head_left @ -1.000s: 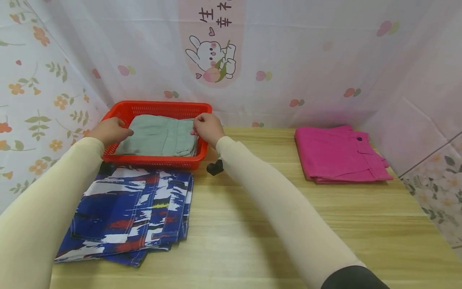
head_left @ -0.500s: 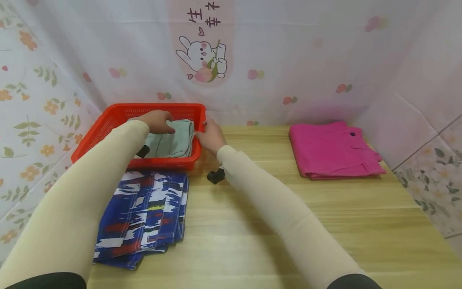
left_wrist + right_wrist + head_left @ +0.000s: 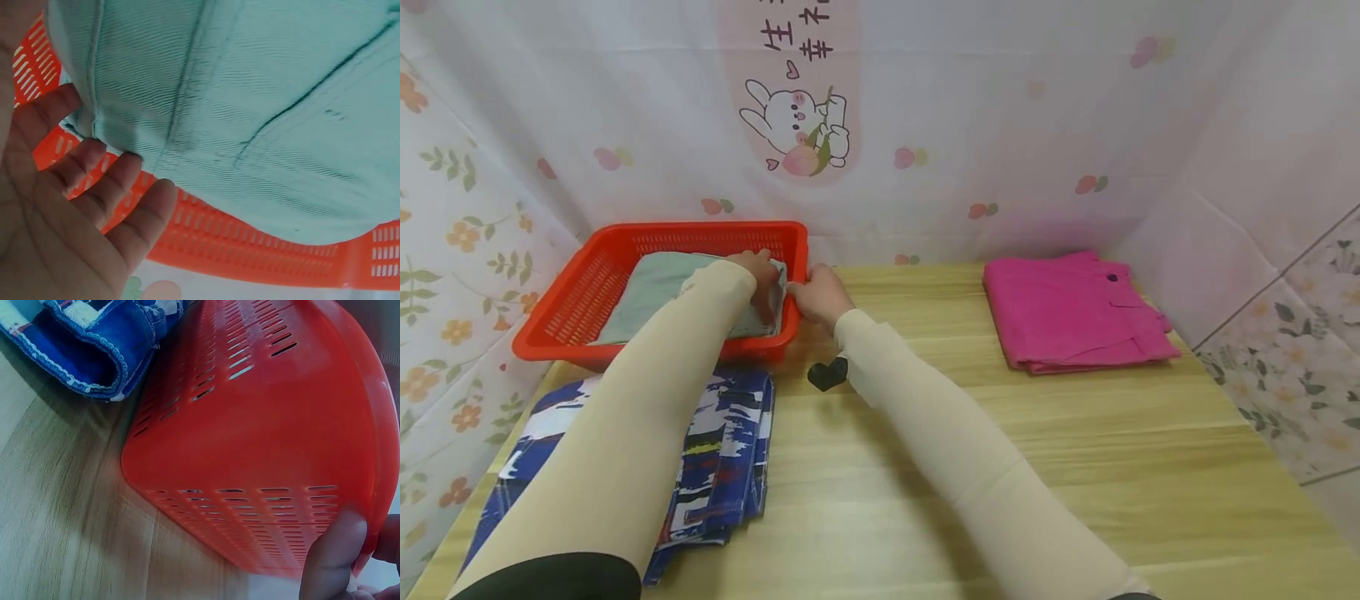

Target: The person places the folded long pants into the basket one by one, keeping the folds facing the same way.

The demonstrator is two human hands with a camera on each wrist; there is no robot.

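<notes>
Folded pale green trousers [image 3: 651, 287] lie in a red plastic basket [image 3: 546, 348] at the back left of the table. My left hand [image 3: 762, 279] reaches inside the basket at their right end. In the left wrist view, the spread fingers of this hand [image 3: 75, 206] touch the edge of the green trousers [image 3: 250, 119]. Outside the basket's right end, my right hand [image 3: 822, 298] pinches its rim. The right wrist view has the thumb [image 3: 340, 547] against the outer wall of the basket [image 3: 281, 431], with other fingers partly hidden beyond the rim.
A folded blue, white and red patterned denim garment [image 3: 730, 450] lies in front of the basket, partly under my left arm. Folded pink trousers [image 3: 1067, 312] lie at the right of the wooden table [image 3: 925, 533]. A printed curtain [image 3: 962, 108] hangs behind.
My left hand has moved right across the green trousers, from their left side to their right end. My right hand has gone from the trousers' right edge to the basket rim.
</notes>
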